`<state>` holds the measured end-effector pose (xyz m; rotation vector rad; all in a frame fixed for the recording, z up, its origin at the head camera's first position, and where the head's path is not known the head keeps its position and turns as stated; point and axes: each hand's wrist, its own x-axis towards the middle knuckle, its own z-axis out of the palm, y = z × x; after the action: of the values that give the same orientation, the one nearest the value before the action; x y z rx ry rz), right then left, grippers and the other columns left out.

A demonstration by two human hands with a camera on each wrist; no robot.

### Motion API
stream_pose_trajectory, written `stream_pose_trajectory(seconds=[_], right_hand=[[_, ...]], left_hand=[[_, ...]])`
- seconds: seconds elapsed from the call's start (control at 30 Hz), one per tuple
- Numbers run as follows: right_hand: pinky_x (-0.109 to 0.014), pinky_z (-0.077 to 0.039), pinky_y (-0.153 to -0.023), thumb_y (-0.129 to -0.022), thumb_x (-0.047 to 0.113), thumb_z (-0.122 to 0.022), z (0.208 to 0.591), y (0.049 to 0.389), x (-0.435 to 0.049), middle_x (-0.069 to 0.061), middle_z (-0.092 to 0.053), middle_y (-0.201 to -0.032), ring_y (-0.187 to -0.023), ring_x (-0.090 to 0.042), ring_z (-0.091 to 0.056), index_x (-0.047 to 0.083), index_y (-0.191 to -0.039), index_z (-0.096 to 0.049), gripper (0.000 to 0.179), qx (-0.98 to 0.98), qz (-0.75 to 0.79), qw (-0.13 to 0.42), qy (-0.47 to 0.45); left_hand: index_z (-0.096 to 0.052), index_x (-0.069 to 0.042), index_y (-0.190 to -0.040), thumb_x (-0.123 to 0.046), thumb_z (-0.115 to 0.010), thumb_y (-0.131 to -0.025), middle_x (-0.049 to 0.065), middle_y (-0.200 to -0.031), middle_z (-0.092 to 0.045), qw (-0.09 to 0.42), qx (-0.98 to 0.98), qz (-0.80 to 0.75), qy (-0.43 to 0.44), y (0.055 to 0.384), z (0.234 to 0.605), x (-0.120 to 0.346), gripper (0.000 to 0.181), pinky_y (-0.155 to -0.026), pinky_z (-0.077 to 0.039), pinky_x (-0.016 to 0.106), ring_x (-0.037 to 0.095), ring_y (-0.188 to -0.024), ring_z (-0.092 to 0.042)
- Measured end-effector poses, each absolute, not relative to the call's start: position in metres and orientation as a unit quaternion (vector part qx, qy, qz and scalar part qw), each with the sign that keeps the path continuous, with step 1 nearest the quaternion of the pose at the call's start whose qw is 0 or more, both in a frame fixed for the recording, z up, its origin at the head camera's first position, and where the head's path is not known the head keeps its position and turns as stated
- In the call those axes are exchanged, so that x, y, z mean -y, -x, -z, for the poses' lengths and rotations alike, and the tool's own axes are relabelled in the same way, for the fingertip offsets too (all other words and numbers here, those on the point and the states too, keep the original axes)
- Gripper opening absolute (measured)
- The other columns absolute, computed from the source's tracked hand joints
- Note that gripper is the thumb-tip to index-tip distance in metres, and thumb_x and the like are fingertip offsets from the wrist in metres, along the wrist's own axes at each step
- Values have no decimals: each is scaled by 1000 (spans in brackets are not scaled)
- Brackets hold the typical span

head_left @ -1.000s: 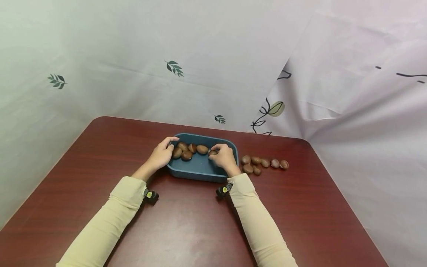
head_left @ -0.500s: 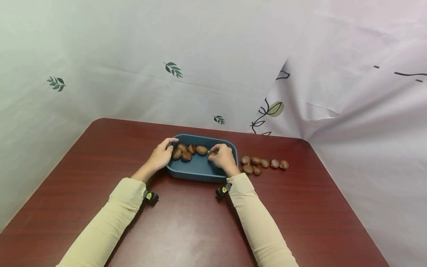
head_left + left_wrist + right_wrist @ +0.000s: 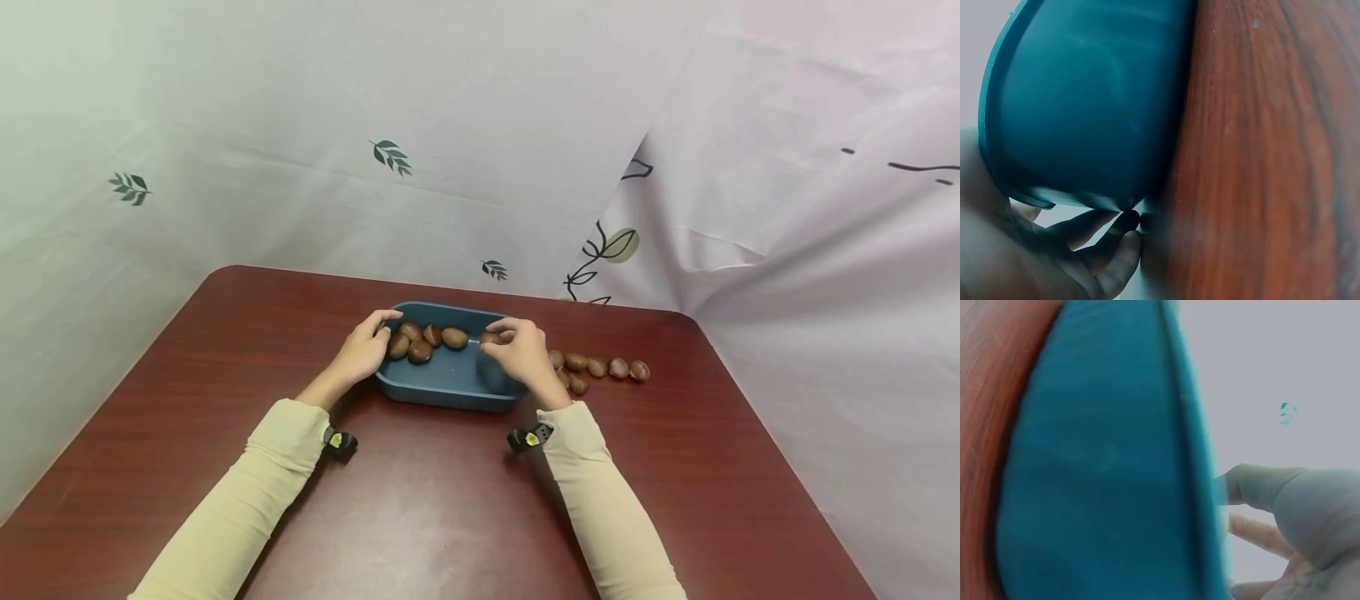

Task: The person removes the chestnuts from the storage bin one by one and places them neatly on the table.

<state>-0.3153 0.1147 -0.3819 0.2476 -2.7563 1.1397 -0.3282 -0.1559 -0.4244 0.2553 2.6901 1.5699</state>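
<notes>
A blue rectangular tray [image 3: 442,396] lies on the table, with several brown chestnuts [image 3: 420,352] gathered toward its left side. My left hand [image 3: 362,348] holds the tray's left end; the left wrist view has its fingers [image 3: 1122,259] bent low against the outer wall. Between thumb and fingertips, my right hand [image 3: 523,354] pinches one chestnut [image 3: 489,339] over the right part of the tray, above a shadow on the tray floor. In the right wrist view the tray wall [image 3: 1104,456] hides that chestnut and part of the fingers.
Right of the tray, several more chestnuts [image 3: 576,361] lie on the reddish-brown table [image 3: 420,500], some partly covered by my right hand. A pale cloth with leaf prints [image 3: 300,150] hangs behind the table and along its sides.
My right hand has moved right and up from the tray floor, carrying the chestnut away from the one beside it. My left hand stays at the tray's left end.
</notes>
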Motion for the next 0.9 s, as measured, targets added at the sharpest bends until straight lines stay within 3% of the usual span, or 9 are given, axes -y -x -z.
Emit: stream_pose_trajectory(seconds=[0.2,0.3,0.4,0.47,0.57,0.7,0.9], right_hand=[[-36,-57,-65,-86,14,-77,368,301,-141,-16,-72,-103,-84,-28,-71,6,-112,-74,28,910,-394,88,-90],[-36,-57,-64,-85,14,-77,365,296,-157,-14,-73,-99,-83,-26,-72,5,-112,-74,28,911,-393,95,-81],[-39,-56,-74,-84,14,-78,365,292,-173,-13,-73,-98,-89,-24,-71,6,-112,-74,29,916,-382,104,-67],[-42,-56,-78,-84,13,-77,365,289,-184,-14,-73,-100,-92,-25,-72,6,-112,-74,29,916,-384,103,-56],[-35,-55,-78,-84,12,-75,367,286,-201,-15,-73,-101,-94,-26,-71,4,-114,-73,31,918,-381,103,-38],[-25,-51,-70,-85,11,-74,371,281,-223,-18,-73,-102,-92,-27,-72,2,-115,-72,31,923,-368,110,-16],[-39,-54,-80,-87,13,-71,380,273,-253,-21,-71,-105,-99,-32,-69,1,-117,-71,32,928,-356,104,22]], left_hand=[[-44,-12,-147,-15,-30,-108,21,-141,-46,9,-861,-501,-81,329,424,157,42,-85,-33,46,34,-87,-45],[-44,-12,-147,-15,-30,-108,21,-137,-48,9,-862,-501,-80,329,424,157,42,-85,-34,46,33,-84,-45],[-44,-13,-147,-15,-30,-108,21,-137,-48,9,-862,-501,-80,330,425,157,42,-85,-33,46,33,-91,-46],[-44,-13,-147,-15,-30,-108,21,-128,-52,10,-861,-502,-80,331,425,157,42,-83,-34,45,32,-86,-46],[-43,-14,-148,-16,-29,-108,21,-110,-52,13,-862,-501,-79,330,426,158,42,-79,-35,44,30,-75,-42],[-43,-13,-147,-15,-29,-108,21,-118,-52,13,-862,-501,-81,330,426,158,42,-81,-34,44,29,-72,-38],[-44,-13,-147,-15,-29,-108,22,-118,-52,11,-862,-500,-83,330,425,157,42,-83,-34,44,30,-75,-40]])
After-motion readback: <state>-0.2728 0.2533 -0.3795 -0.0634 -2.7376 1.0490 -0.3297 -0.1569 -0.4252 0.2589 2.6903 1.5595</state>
